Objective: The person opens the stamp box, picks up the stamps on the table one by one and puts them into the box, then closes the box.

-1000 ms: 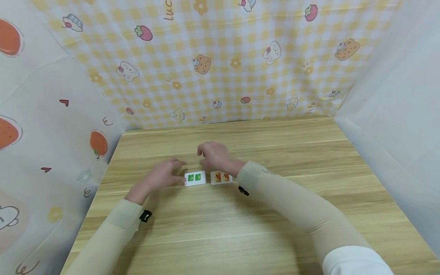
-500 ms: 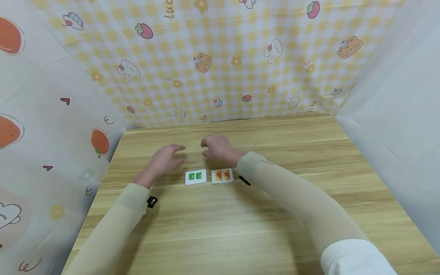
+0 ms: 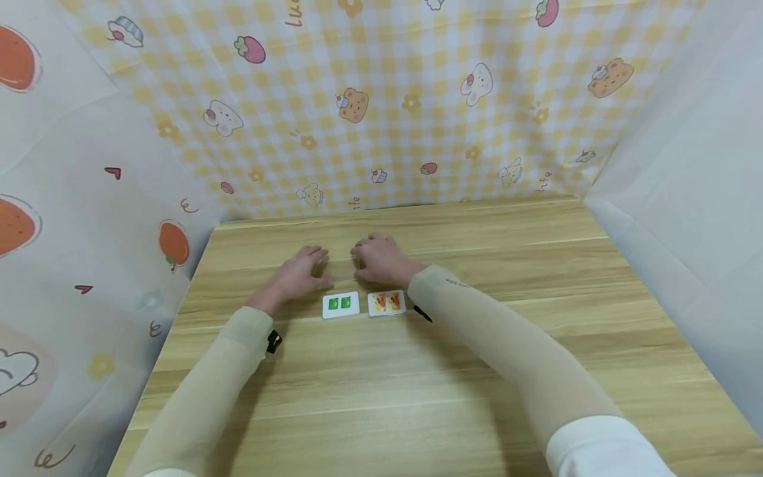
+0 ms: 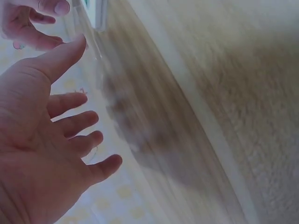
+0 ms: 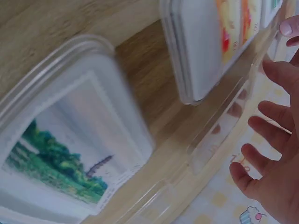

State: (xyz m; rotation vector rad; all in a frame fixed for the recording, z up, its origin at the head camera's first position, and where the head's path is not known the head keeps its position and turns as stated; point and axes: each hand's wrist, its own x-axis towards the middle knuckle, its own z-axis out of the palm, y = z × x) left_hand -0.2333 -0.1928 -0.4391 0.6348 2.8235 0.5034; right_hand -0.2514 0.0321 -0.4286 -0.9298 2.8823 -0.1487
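Note:
In the head view, two small white stamp cards lie side by side on the wooden table: one with two green prints (image 3: 341, 305), one with two orange prints (image 3: 386, 303). Just behind the green card, my left hand (image 3: 296, 275) reaches in, thumb and fingers spread and holding nothing. Facing it is my right hand (image 3: 381, 260), behind the orange card, its fingers loosely bent around no object. The right wrist view shows the orange card (image 5: 201, 51) in a clear case. Clear plastic pieces (image 5: 219, 123) lie on the table near the right fingers.
A landscape stamp card (image 5: 70, 140) in a clear case shows in the right wrist view; my right forearm hides it in the head view. A yellow checked curtain (image 3: 393, 99) hangs behind the wooden table (image 3: 357, 397), with white cloths (image 3: 685, 165) at both sides.
My left hand has moved forward, away from the green card's edge to behind it. My right hand has shifted slightly forward, uncovering more of the orange card. Both cards stay put.

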